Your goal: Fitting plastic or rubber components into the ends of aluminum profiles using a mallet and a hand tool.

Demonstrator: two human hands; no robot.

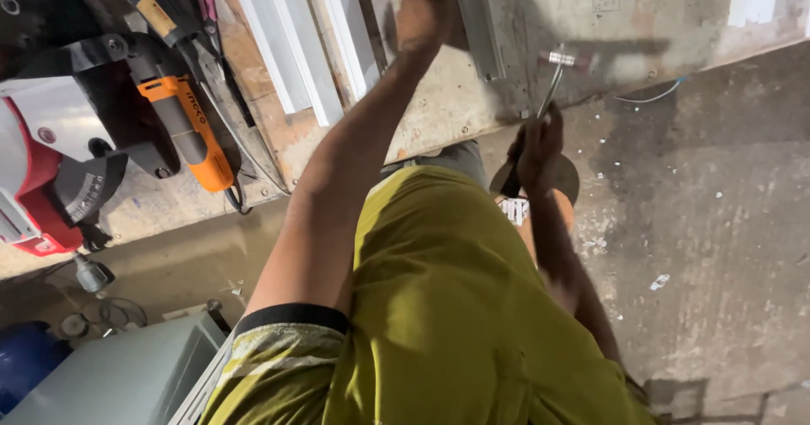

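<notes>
While the right hand point(538, 148) was clenched on a raised hammer point(564, 60) and the left hand point(422, 11) gripped the aluminium profile point(477, 20) on the workbench point(439, 104), a skewed blow risked striking the fingers.

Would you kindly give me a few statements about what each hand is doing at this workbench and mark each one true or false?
1. The right hand grips a hammer by its handle. True.
2. The left hand rests on the orange power tool. False: it reaches up to the grey metal strip on the bench, well away from that tool.
3. The hammer's head is pressed flat on the floor. False: it is raised over the workbench.
4. White profile strips lie on the bench between the power tool and the left hand. True.
5. The person wears a red shirt. False: the shirt is olive green.
</notes>
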